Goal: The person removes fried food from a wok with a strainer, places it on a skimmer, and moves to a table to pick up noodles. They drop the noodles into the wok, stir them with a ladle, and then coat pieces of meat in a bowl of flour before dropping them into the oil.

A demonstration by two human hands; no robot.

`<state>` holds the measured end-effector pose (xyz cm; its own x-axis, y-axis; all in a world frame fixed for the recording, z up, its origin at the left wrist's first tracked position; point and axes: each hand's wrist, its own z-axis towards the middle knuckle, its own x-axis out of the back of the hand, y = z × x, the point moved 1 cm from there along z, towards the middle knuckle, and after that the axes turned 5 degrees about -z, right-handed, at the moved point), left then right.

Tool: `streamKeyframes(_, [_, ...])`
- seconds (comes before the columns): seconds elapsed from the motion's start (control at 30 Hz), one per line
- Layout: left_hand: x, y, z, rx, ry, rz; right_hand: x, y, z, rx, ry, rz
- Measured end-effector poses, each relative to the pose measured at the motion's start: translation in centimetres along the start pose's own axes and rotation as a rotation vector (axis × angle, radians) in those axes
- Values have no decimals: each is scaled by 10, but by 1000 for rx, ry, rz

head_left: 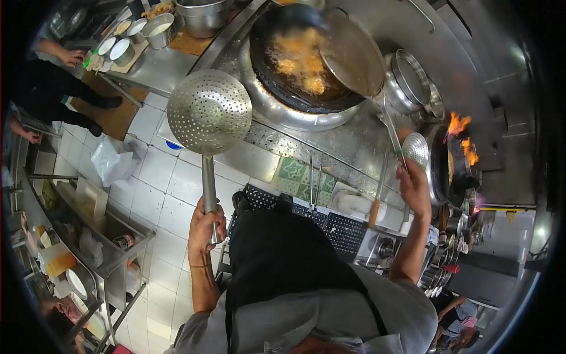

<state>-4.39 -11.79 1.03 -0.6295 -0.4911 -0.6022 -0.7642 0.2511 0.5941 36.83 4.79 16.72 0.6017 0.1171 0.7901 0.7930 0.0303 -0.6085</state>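
Observation:
My left hand [206,227] is closed around the handle of a large perforated skimmer [209,109], whose round bowl hangs over the floor beside the stove. My right hand [414,187] grips the long metal handle of a wide, round strainer [354,56]. The strainer's bowl is tilted over the right side of a black wok [268,82]. In the wok, golden fried pieces [300,62] lie in dark oil, partly blurred. Near my right hand is a smaller perforated ladle [415,148].
Flames [460,124] rise by a second wok [436,165] at the right. Metal bowls [411,76] stand behind the strainer. Pots and containers [122,52] line the upper-left counter, where another person [53,88] stands. A metal rack [109,251] is at the left; a plastic bag [115,160] lies on the floor.

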Motion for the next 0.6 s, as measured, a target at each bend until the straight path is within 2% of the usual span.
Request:
streamKeyframes(0.1, [2, 0, 4, 30, -24, 12, 1, 8, -7, -91, -115, -47])
streamKeyframes(0.17, [0, 0, 4, 35, -36, 21, -13, 19, 2, 152, -31, -84])
streamKeyframes(0.2, [-1, -2, 6, 35, -60, 5, -20, 21, 9, 161, -25, -74])
streamKeyframes(0.3, [-18, -2, 6, 4, -86, -7, -44, 17, 32, 128, -57, 13])
streamKeyframes(0.37, [-27, -5, 8, 11, -74, -4, -57, 15, 37, -38, -122, 186])
streamKeyframes(0.4, [-29, -9, 10, 8, -82, -26, -52, 11, 33, 123, -60, 57])
streamKeyframes(0.43, [-34, -9, 9, 23, -83, -49, -44, 13, 26, 145, -56, 73])
streamKeyframes(0.5, [-40, -14, 4, 2, -73, -37, -26, 23, 9, 274, -57, -97])
streamKeyframes(0.6, [-47, -21, -5, -36, -67, -21, -17, 25, -2, 318, -57, -136])
